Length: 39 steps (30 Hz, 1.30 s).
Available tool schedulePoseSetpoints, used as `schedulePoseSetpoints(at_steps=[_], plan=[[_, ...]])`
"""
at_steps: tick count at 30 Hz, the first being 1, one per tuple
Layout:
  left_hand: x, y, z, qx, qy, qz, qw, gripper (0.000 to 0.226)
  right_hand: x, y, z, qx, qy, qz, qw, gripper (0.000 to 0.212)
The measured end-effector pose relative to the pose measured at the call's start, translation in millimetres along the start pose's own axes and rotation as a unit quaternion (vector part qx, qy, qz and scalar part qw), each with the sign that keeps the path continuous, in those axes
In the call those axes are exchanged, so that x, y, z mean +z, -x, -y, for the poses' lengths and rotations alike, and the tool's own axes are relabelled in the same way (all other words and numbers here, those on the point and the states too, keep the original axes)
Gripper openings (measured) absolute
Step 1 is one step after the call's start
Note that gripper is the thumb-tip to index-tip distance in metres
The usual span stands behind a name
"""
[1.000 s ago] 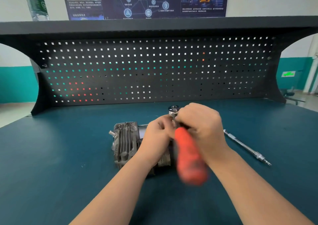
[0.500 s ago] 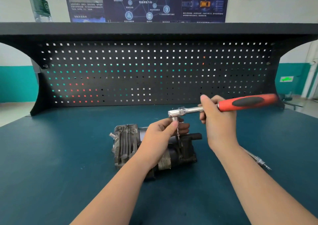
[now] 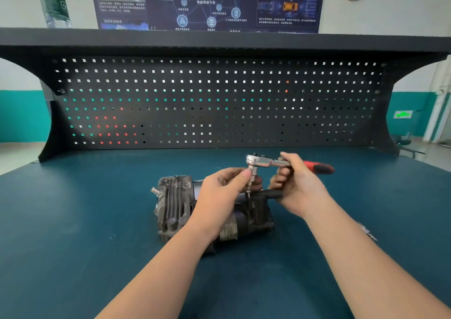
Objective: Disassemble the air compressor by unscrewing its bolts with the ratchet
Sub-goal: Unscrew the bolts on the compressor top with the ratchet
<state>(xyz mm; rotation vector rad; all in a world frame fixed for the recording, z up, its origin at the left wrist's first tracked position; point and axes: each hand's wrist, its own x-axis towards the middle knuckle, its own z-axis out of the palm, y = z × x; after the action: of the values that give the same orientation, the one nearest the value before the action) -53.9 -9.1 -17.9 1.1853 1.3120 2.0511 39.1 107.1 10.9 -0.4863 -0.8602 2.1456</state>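
Air compressor (image 3: 175, 206) lies on its side mid-bench (image 3: 73, 245); label on its body unreadable. Left hand (image 3: 224, 194) pinches the bit under the ratchet (image 3: 262, 162) head. Right hand (image 3: 299, 184) grips the shank, red handle pointing right. Far wall poster (image 3: 207, 1): text too small to read.

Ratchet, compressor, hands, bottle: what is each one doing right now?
ratchet: held level above the compressor, bit pointing down onto it.
air compressor: lying on its side on the workbench.
left hand: pinches the bit under the ratchet head.
right hand: grips the ratchet shaft.
water bottle: upright on the shelf.
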Motion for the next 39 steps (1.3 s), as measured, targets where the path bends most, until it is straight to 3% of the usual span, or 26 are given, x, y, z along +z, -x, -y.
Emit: schedulePoseSetpoints(at_steps=[3,5,6,8,11,12,13,14,15,17,19,20,21,23,25,27,28,30,32,33,34,35,37,39], plan=[[-1.2,-1.9,0.3,-0.008,-0.006,0.023,1.000,0.021,5.2,0.2,-3.6,-0.062,0.024,-0.007,0.998,0.026],[-2.4,-2.2,1.4,-0.013,-0.023,0.040,0.999,0.020,14.7,12.3,2.0,-0.222,0.108,0.000,0.969,0.032],[-2.5,-2.2,1.1,-0.016,-0.024,0.042,0.999,0.019,18.3,20.3,4.0,-0.315,0.191,0.009,0.930,0.036],[-2.7,-1.7,0.2,-0.020,-0.026,0.043,0.999,0.019,24.3,37.1,1.8,-0.485,0.368,0.030,0.793,0.041],[-2.1,-0.2,-2.5,-0.001,-0.113,0.017,0.993,0.025,30.0,54.6,-10.3,-0.695,0.500,0.089,0.510,0.044],[-2.3,0.3,-2.8,0.005,-0.139,0.006,0.990,0.030,30.0,55.4,-14.1,-0.732,0.504,0.105,0.447,0.044],[-2.0,0.8,-3.5,0.010,-0.144,0.005,0.990,0.033,28.8,53.4,-16.0,-0.739,0.500,0.119,0.435,0.042],[-1.0,2.0,-4.2,0.013,-0.131,0.013,0.991,0.031,25.9,50.6,-15.1,-0.720,0.487,0.124,0.478,0.040],[-0.8,2.8,-4.5,0.012,-0.112,0.022,0.993,0.025,23.8,47.1,-11.8,-0.680,0.466,0.111,0.555,0.039],[-0.6,3.3,-4.1,0.005,-0.080,0.021,0.997,0.017,19.3,37.6,-2.3,-0.536,0.386,0.040,0.750,0.037],[-0.2,2.5,-2.6,-0.004,-0.051,0.012,0.999,0.018,12.7,21.9,8.2,-0.293,0.205,0.008,0.934,0.030],[-0.4,2.2,-1.4,-0.005,-0.038,0.011,0.999,0.018,8.9,13.4,10.6,-0.154,0.127,0.001,0.980,0.028],[-1.0,1.6,-0.1,-0.003,-0.036,0.009,0.999,0.017,5.4,7.1,10.0,-0.054,0.077,-0.002,0.996,0.027],[-1.5,1.0,0.1,0.001,-0.042,0.012,0.999,0.017,2.2,0.2,5.6,0.002,0.056,-0.013,0.998,0.027],[-3.0,0.0,1.4,-0.006,-0.036,0.025,0.999,0.017,6.9,4.8,3.1,-0.091,0.072,-0.025,0.993,0.027],[-3.7,-0.9,0.5,-0.018,-0.021,0.037,0.999,0.018,16.6,19.9,3.8,-0.293,0.177,-0.019,0.939,0.032],[-3.9,-1.0,-0.8,-0.021,-0.021,0.042,0.999,0.019,21.0,28.4,3.5,-0.406,0.271,-0.003,0.873,0.037],[-3.1,0.3,-2.7,-0.007,-0.041,0.052,0.998,0.021,26.5,44.0,0.7,-0.591,0.436,0.062,0.676,0.038],[0.1,4.9,-8.6,0.020,-0.081,0.050,0.995,0.030,25.9,53.3,-5.4,-0.696,0.518,0.124,0.481,0.036],[0.8,5.9,-9.3,0.033,-0.092,0.043,0.994,0.031,23.7,54.4,-8.4,-0.713,0.529,0.137,0.440,0.036],[0.7,5.6,-8.7,0.038,-0.092,0.040,0.994,0.028,21.6,54.1,-9.6,-0.703,0.526,0.146,0.456,0.034],[0.4,4.5,-7.7,0.034,-0.087,0.044,0.995,0.023,19.2,52.6,-7.7,-0.673,0.506,0.150,0.518,0.032],[-1.6,1.3,-4.2,0.015,-0.057,0.041,0.997,0.014,16.1,46.3,-0.4,-0.575,0.435,0.098,0.686,0.032],[-2.8,-0.2,-3.5,-0.005,-0.011,0.022,1.000,0.012,11.7,31.3,8.9,-0.395,0.275,0.045,0.875,0.035]])
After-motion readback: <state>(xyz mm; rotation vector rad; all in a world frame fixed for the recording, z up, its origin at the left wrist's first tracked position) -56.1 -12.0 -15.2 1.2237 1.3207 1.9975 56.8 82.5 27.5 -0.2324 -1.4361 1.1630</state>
